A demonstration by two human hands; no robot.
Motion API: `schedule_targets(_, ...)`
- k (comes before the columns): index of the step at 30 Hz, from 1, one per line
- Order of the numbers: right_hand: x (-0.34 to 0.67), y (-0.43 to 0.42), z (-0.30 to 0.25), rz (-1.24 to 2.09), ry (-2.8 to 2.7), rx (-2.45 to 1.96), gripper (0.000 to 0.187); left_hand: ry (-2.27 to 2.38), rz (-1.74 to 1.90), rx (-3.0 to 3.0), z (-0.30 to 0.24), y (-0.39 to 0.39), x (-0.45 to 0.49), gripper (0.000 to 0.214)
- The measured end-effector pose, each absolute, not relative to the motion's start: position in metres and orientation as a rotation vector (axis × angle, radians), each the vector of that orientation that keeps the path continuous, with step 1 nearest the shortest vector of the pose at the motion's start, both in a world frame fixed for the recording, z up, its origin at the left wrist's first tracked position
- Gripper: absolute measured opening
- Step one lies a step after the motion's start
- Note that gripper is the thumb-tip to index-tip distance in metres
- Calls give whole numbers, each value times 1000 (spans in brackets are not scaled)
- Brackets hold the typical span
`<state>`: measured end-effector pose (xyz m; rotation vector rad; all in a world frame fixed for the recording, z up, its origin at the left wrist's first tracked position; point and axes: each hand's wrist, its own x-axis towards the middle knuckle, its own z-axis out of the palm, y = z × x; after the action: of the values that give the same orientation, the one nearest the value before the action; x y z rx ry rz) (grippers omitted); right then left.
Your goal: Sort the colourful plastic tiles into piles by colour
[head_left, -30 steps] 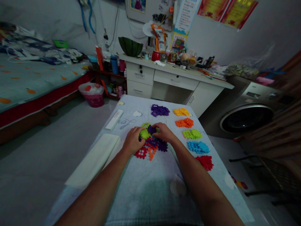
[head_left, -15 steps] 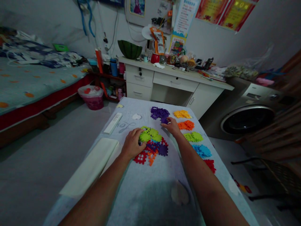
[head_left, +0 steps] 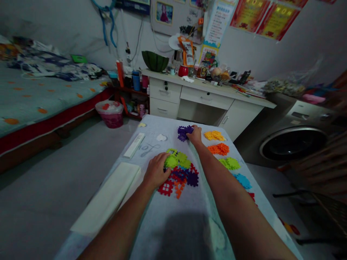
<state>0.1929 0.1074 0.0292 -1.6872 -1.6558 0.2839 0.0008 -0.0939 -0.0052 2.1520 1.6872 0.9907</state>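
On the cloth-covered table, my left hand point(head_left: 158, 169) curls around the left side of some lime-green interlocking tiles point(head_left: 180, 159), thumb toward me. These lie on top of a mixed heap, where a red window tile point(head_left: 166, 188), an orange tile point(head_left: 179, 188) and a dark purple tile point(head_left: 192, 179) show. Farther off, my right hand point(head_left: 195, 135) rests at the right side of a purple tile pile point(head_left: 183, 133). Its fingers bend over purple pieces, which the hand partly hides.
Down the table's right side run piles of yellow point(head_left: 214, 135), orange point(head_left: 218, 148), lime point(head_left: 230, 163), blue point(head_left: 242, 180) and red tiles point(head_left: 252, 197). A long white slab point(head_left: 111, 196) and a narrow white box point(head_left: 135, 145) lie left. A desk point(head_left: 165, 92) stands beyond.
My right hand has moved away from me with a purple tile, onto the purple pile. My left hand stays at the lime-green tiles. The camera view has shifted slightly.
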Motion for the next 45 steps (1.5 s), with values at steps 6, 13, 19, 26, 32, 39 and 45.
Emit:
schedule_targets(6, 188, 114, 31, 288, -1676, -1731, 49, 1691, 1034, 2105, -2, -94, 1, 51)
schedule_targets(13, 188, 78, 34, 346, -1875, -1548, 37, 1716, 1050, 2090, -4, -94, 1, 55)
schedule_targets(19, 182, 27, 29, 620, -2454, -1099, 38, 1728, 1029, 2114, -6, -92, 1, 56)
schedule_targets(26, 186, 1, 21, 597, -2514, -1075, 32, 1735, 998, 2138, -7, -93, 0, 53)
schedule_targets(32, 200, -10, 27, 564, -2363, -1186, 21, 1734, 987, 2154, -6, -92, -1, 51)
schedule_targets(39, 228, -35, 39, 601, -2256, -1217, 17, 1708, 957, 2196, -5, -92, 0, 52)
schedule_targets(45, 271, -59, 55, 530, -2226, -1295, 17, 1628, 894, 2287, -4, -94, -1, 45)
